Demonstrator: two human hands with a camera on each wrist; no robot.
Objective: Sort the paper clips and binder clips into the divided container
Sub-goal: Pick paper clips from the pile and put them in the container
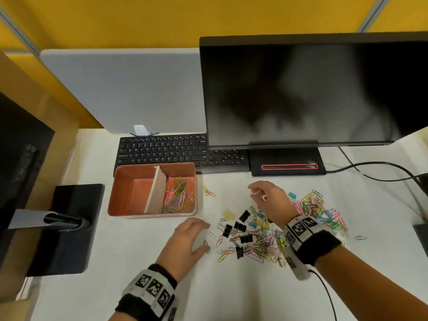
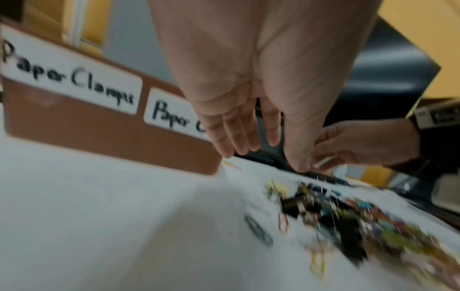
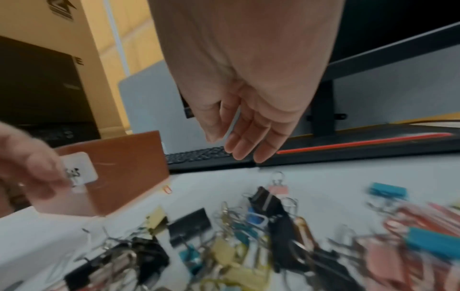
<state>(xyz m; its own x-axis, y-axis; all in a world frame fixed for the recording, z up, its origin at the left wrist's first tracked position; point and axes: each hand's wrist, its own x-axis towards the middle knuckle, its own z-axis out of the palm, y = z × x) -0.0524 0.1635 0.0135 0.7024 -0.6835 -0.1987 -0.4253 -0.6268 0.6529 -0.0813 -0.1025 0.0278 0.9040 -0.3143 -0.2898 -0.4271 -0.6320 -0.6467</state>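
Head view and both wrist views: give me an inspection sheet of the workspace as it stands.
Surface: white desk, loose clips on it.
Job's things: divided container; paper clips in its right compartment, left one bare; mixed pile of paper and binder clips.
Clutter: two stray clips beside the container.
Hands: left hand open, low by the pile; right hand pinches something small, unclear what.
Cables: black cable at right.
Surroundings: keyboard, monitor.
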